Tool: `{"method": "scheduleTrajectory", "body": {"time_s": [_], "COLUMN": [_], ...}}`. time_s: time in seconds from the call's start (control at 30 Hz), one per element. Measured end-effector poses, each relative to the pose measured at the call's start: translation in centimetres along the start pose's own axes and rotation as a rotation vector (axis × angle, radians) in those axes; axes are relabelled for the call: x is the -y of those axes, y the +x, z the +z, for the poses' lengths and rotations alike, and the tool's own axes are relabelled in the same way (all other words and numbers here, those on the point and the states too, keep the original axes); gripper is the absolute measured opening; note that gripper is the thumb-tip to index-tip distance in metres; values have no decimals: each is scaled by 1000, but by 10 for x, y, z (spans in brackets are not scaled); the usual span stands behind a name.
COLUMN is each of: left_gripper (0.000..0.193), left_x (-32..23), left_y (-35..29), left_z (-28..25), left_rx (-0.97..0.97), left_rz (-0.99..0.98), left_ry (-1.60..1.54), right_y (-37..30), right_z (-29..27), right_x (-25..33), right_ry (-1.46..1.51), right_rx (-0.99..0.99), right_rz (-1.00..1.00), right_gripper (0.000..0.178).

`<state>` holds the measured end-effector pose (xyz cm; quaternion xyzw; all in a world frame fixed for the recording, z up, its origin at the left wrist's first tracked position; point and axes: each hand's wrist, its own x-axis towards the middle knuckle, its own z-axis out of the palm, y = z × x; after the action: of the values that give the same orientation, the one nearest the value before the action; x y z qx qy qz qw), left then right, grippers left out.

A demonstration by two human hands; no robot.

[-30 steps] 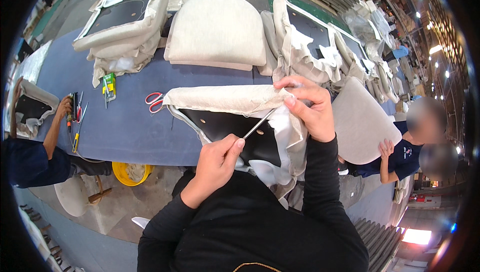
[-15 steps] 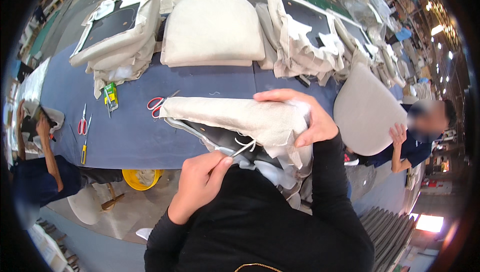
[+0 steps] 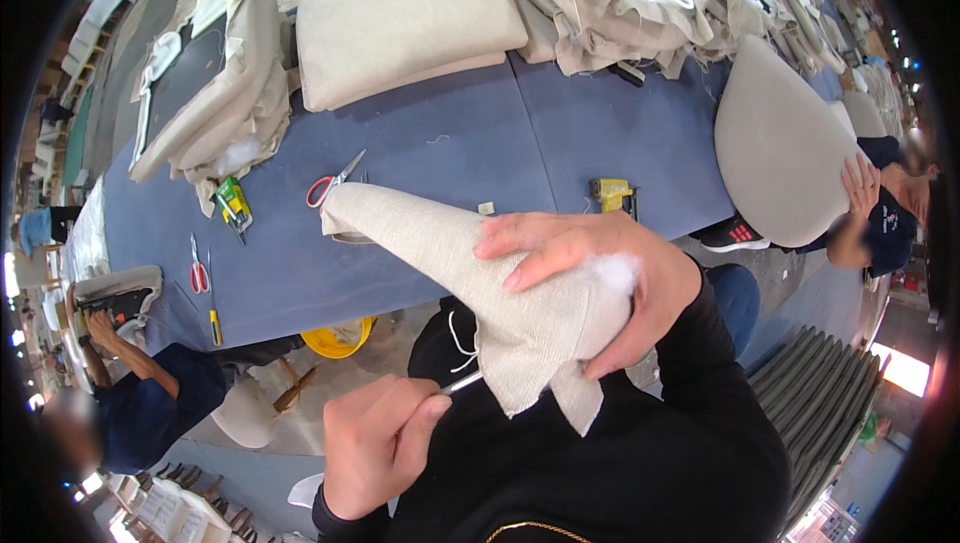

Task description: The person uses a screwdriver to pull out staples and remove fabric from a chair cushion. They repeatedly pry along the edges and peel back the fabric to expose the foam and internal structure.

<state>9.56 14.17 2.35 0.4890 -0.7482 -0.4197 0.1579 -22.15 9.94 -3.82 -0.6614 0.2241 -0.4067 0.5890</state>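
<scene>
My right hand grips the beige fabric-covered upholstered piece, fingers over its top and thumb on its near corner. White stuffing shows at that corner, and loose fabric flaps hang below. My left hand is closed around a slim metal tool. The tool's tip reaches the lower edge of the fabric; its handle is hidden in my fist. White cords dangle beside that edge. The piece's underside is turned out of sight.
Red-handled scissors, a green-yellow box, more scissors and a yellow-handled screwdriver lie on the blue-grey table. A yellow-black staple gun sits right. Beige cushions line the far side. Co-workers are at both sides.
The upholstered piece has tilted so its dark open underside no longer shows. My left hand and tool have moved down toward me. The view has shifted, bringing the staple gun into sight.
</scene>
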Motion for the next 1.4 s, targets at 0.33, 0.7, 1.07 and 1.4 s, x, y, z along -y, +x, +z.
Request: {"method": "scheduleTrajectory", "body": {"time_s": [0.33, 0.7, 1.07, 1.4], "left_gripper": [10, 11, 16, 18], "left_x": [-14, -17, 15, 8], "left_y": [-7, -5, -3, -14], "left_z": [-22, -29, -16, -24], "left_rx": [78, 130, 156, 92], "left_rz": [5, 18, 117, 114], "left_ry": [106, 97, 11, 108], "right_y": [-3, 0, -10, -1], "right_z": [14, 26, 27, 26], "right_x": [12, 12, 2, 7], "right_ry": [-130, -158, -80, -97], "right_rx": [0, 7, -22, 7], "right_rz": [-28, -33, -88, -48], "right_gripper": [76, 71, 72, 72]}}
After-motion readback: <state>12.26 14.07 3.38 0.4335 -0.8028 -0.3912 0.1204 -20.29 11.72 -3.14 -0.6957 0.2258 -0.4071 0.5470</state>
